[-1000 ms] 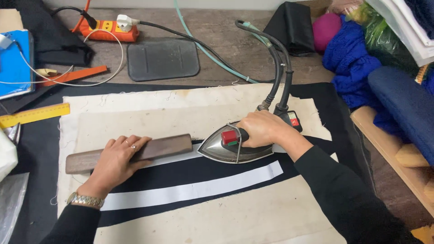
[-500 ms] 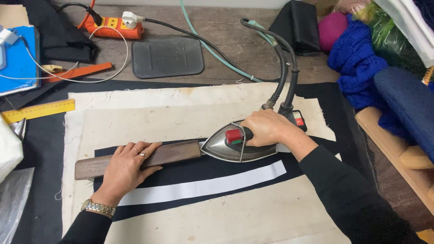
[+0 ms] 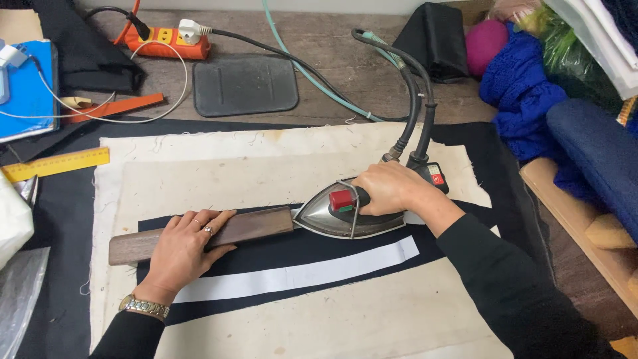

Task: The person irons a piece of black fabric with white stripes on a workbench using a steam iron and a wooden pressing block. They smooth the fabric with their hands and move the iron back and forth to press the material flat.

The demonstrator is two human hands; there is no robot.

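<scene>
While my right hand (image 3: pixel 389 189) is wrapped shut around the handle of the steam iron (image 3: pixel 345 214), the iron sits flat on the black fabric strip (image 3: pixel 292 244), its pointed nose aimed toward my left hand and touching the end of the wooden block (image 3: pixel 199 234). My left hand (image 3: pixel 186 249) lies flat and open on that block, fingers spread along its top, pressing it onto the same black strip; it grips nothing. Just below both hands runs a white strip (image 3: pixel 299 274) laid on the black fabric. Under everything is a cream pressing cloth (image 3: pixel 266 173). From behind my right hand, two dark hoses (image 3: pixel 419 106) rise off the iron and curve away across the wooden table (image 3: pixel 332 60). Beyond my left hand lies a grey rubber mat (image 3: pixel 244 84), with an orange power strip (image 3: pixel 166 41) further off, and a yellow ruler (image 3: pixel 56 164) out to the left. Past my right hand sits blue knitwear (image 3: pixel 518 80).
</scene>
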